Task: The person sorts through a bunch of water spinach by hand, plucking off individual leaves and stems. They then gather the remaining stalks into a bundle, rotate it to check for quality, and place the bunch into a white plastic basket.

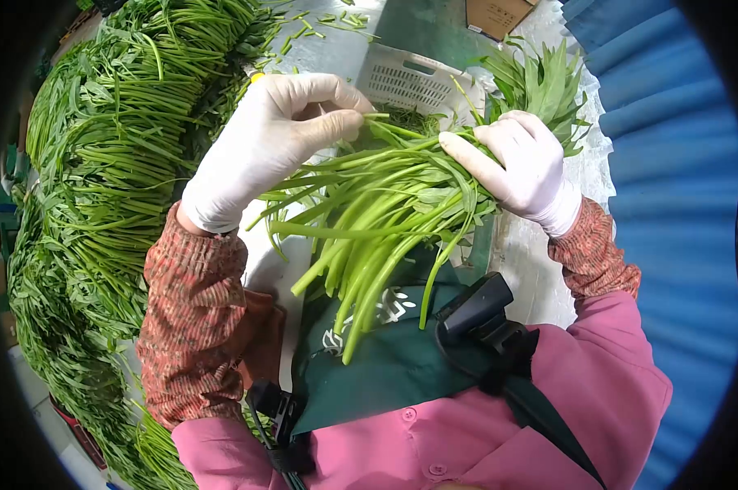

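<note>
A loose bunch of long green stems [369,216] hangs in front of the green apron, cut ends fanned down to the left. My right hand [520,163], in a white glove, is closed around the bunch near its leafy end, and the leaves [549,86] stick out beyond it at the upper right. My left hand [275,139], also gloved in white, pinches the end of one thin stem [375,116] between thumb and fingers, above the rest of the bunch. Part of its other fingers is hidden behind the thumb.
A big heap of green stems [124,163] fills the left side. Behind the bunch stands a white perforated basket [406,82] with green bits inside. Cut pieces [304,28] lie on the table near the top. A cardboard box [500,15] is at the top, blue sheeting [679,163] at the right.
</note>
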Demonstrator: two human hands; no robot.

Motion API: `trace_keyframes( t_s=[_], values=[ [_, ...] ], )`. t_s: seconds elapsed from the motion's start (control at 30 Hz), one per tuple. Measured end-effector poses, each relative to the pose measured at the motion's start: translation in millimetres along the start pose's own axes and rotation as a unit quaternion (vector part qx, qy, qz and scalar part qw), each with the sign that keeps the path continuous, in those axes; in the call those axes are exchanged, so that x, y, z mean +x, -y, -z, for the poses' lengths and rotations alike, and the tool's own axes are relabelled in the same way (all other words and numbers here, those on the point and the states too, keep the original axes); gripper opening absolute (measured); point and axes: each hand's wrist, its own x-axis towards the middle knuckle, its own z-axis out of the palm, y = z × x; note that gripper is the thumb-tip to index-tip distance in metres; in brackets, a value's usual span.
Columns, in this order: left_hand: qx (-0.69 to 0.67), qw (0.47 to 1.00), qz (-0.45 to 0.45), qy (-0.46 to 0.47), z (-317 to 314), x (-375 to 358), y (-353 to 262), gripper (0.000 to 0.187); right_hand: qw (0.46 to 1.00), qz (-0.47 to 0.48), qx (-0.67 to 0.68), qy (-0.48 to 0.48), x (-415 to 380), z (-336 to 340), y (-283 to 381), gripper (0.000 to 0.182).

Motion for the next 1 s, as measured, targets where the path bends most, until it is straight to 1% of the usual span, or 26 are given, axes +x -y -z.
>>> trace_keyframes(
  t_s=[0.07, 0.1, 0.2, 0.23, 0.27, 0.33, 0.4, 0.47, 0.5, 0.6, 0.63, 0.67, 0.73, 0.8, 0.83, 0.87, 0.93, 0.97, 1.0],
  values=[
    [0.038, 0.999, 0.023, -0.02, -1, 0, -8, 0.011, 1.0, -0.006, 0.002, 0.004, 0, 1, 0, 0.044],
    [0.018, 0.999, 0.017, -0.027, -2, 2, 1, 0.009, 1.0, -0.008, 0.004, 0.003, 0, 1, -1, 0.044],
    [0.086, 0.988, -0.108, -0.073, -2, 7, 18, 0.009, 1.0, -0.012, -0.004, 0.016, -2, 1, -2, 0.045],
    [0.206, 0.956, -0.165, -0.13, 1, 8, 25, 0.007, 1.0, -0.014, -0.008, 0.023, -5, 1, -4, 0.045],
    [0.303, 0.92, -0.179, -0.175, 6, 6, 26, 0.006, 0.999, -0.021, -0.008, 0.04, -8, 3, -7, 0.044],
    [0.325, 0.91, -0.157, -0.204, 17, 1, 30, 0.006, 0.999, -0.038, -0.027, 0.01, -14, 1, -14, 0.05],
    [0.374, 0.896, -0.128, -0.204, 32, -6, 38, 0.006, 0.998, -0.055, -0.035, 0.022, -21, 6, -18, 0.05],
    [0.447, 0.864, -0.097, -0.21, 44, -13, 48, 0.007, 0.996, -0.07, -0.039, 0.026, -27, 9, -22, 0.051],
    [0.518, 0.834, -0.044, -0.183, 49, -18, 46, 0.011, 0.996, -0.078, -0.042, 0.028, -29, 10, -22, 0.051],
    [0.52, 0.8, -0.192, -0.231, 37, -19, 36, 0.02, 0.996, -0.076, -0.046, 0.018, -27, 12, -21, 0.051],
    [0.429, 0.864, -0.171, -0.199, 29, -21, 26, 0.029, 0.996, -0.073, -0.048, 0.019, -26, 12, -21, 0.051],
    [0.391, 0.873, -0.216, -0.196, 17, -21, 16, 0.035, 0.996, -0.07, -0.048, 0.019, -25, 11, -20, 0.052],
    [0.42, 0.85, -0.282, -0.148, -3, -21, 0, 0.037, 0.997, -0.061, -0.049, 0.018, -21, 9, -17, 0.052],
    [0.422, 0.838, -0.319, -0.135, -26, -12, 5, 0.035, 0.997, -0.052, -0.051, 0.017, -17, 9, -14, 0.052],
    [0.421, 0.847, -0.298, -0.132, -36, -12, 0, 0.031, 0.997, -0.051, -0.053, 0.012, -15, 8, -12, 0.053],
    [0.397, 0.854, -0.313, -0.122, -39, -10, 2, 0.026, 0.997, -0.046, -0.055, 0.015, -14, 8, -11, 0.053],
    [0.401, 0.858, -0.302, -0.104, -38, -10, 3, 0.022, 0.997, -0.037, -0.06, 0.022, -14, 11, -10, 0.055],
    [0.375, 0.865, -0.313, -0.115, -35, -9, 9, 0.021, 0.996, -0.037, -0.058, 0.052, -15, 16, -9, 0.048],
    [0.348, 0.871, -0.324, -0.124, -30, -8, 15, 0.019, 0.996, -0.043, -0.056, 0.052, -18, 17, -10, 0.048]
  ],
)
